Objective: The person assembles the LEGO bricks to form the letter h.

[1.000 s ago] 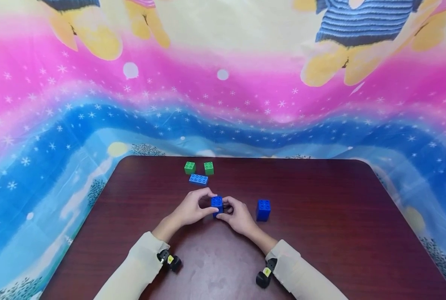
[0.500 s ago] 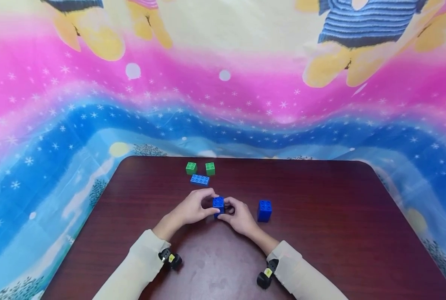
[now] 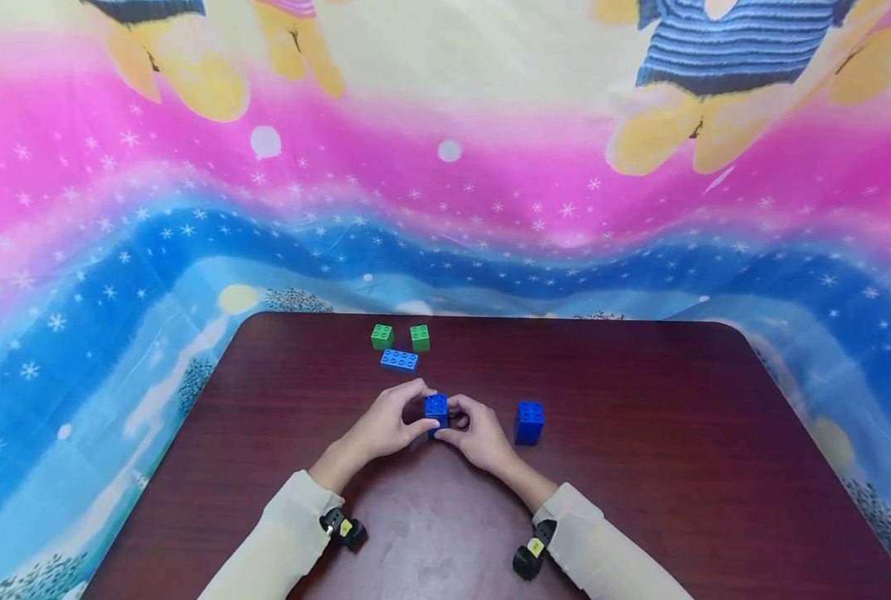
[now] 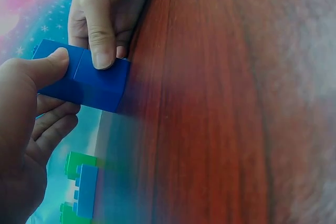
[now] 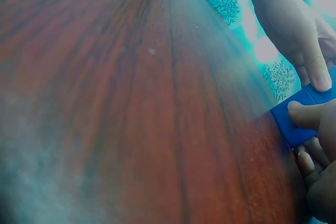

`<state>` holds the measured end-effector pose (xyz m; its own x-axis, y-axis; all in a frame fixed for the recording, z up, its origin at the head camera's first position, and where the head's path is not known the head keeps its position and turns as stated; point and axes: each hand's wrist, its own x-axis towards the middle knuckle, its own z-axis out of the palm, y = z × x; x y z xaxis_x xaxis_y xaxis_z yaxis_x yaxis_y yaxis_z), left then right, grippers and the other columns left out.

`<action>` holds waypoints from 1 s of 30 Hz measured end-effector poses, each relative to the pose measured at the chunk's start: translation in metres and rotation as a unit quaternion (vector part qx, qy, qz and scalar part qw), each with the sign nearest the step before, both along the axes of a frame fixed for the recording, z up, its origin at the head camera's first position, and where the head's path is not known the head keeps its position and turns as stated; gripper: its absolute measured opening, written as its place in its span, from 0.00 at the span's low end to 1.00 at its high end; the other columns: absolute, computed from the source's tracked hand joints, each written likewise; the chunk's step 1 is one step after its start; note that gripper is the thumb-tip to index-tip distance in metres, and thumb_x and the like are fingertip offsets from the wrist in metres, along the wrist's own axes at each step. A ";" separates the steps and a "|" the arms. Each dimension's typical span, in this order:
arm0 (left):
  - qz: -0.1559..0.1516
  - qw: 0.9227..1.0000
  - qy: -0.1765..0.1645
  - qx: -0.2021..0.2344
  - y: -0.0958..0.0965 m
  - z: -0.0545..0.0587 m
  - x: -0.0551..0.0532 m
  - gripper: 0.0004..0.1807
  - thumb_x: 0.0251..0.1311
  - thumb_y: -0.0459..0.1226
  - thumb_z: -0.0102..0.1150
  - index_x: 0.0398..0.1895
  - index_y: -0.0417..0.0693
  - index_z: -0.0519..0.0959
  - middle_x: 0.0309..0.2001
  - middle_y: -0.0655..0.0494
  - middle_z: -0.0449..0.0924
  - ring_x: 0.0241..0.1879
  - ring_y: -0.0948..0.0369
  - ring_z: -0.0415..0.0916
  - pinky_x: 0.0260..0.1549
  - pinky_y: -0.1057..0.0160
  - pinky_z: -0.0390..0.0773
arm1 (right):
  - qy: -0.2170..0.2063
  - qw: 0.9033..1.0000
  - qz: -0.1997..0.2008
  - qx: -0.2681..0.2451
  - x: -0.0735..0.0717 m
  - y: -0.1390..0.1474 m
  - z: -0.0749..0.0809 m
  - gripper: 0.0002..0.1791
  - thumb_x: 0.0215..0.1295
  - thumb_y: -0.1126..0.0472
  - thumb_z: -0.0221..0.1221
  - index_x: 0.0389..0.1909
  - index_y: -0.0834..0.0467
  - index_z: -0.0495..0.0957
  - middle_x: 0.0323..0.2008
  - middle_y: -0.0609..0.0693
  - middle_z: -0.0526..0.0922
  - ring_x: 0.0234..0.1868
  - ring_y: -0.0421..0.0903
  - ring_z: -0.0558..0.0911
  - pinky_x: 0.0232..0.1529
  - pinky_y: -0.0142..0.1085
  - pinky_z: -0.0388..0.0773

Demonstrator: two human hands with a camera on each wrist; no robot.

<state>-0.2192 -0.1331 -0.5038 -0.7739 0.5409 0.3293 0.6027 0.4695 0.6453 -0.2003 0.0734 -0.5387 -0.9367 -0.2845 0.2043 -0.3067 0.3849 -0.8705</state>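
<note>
Two dark blue toy bricks, one on top of the other, stand upright on the table between my hands. My left hand [image 3: 385,421] pinches the upper blue brick [image 3: 436,406] between thumb and fingers. Lower down, my right hand [image 3: 483,433] grips the lower blue brick [image 4: 105,82]. A thin seam between the two bricks shows in the left wrist view. To the right of my right hand stands another dark blue block [image 3: 529,423], apart from both hands. Fingers hide part of the stack in every view.
Toward the back of the brown table [image 3: 640,467] sit a left green brick [image 3: 382,337] and a right green brick [image 3: 420,337]. In front of them lies a lighter blue long brick [image 3: 399,359]. A patterned cloth [image 3: 445,200] hangs behind the table.
Both hands keep their hold on the stacked blue bricks. My left wrist and forearm have shifted slightly right and down. The whole head view has moved a little since the oldest frame.
</note>
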 end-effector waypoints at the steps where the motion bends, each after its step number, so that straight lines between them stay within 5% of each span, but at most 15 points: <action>1: 0.002 1.000 0.003 -0.001 0.000 -0.001 0.000 0.16 0.60 0.38 0.74 0.46 0.51 0.78 0.51 0.53 0.84 0.55 0.57 0.81 0.56 0.54 0.79 | 0.000 1.000 0.000 0.000 0.000 0.000 0.000 0.18 0.56 0.67 0.75 0.47 0.58 0.82 0.41 0.51 0.86 0.39 0.44 0.86 0.42 0.34 0.83; 7: 0.006 1.000 0.015 0.008 0.001 -0.003 0.000 0.17 0.58 0.37 0.75 0.48 0.51 0.78 0.50 0.54 0.84 0.55 0.57 0.81 0.56 0.53 0.79 | 0.004 1.000 -0.005 0.001 0.000 0.001 -0.001 0.18 0.56 0.66 0.75 0.47 0.57 0.82 0.42 0.51 0.87 0.39 0.44 0.86 0.42 0.35 0.83; 17: 0.026 0.999 -0.035 -0.001 0.002 -0.007 0.005 0.20 0.61 0.37 0.73 0.51 0.54 0.73 0.48 0.59 0.82 0.49 0.64 0.79 0.51 0.56 0.80 | 0.036 0.999 -0.014 0.025 0.002 -0.002 -0.003 0.20 0.55 0.65 0.75 0.49 0.59 0.81 0.43 0.52 0.86 0.41 0.47 0.85 0.44 0.38 0.84; 30: 0.038 0.997 -0.062 0.004 0.004 -0.006 0.009 0.21 0.60 0.36 0.73 0.51 0.54 0.72 0.48 0.57 0.83 0.46 0.63 0.79 0.48 0.58 0.81 | 0.007 0.999 0.009 0.040 0.004 0.002 0.003 0.24 0.59 0.65 0.72 0.57 0.62 0.79 0.47 0.54 0.86 0.46 0.48 0.85 0.49 0.40 0.83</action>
<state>-0.2103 -0.1295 -0.5095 -0.8471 0.4778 0.2327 0.4817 0.5052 0.7160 -0.1958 0.0757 -0.5359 -0.9283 -0.3179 0.1928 -0.3262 0.4476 -0.8326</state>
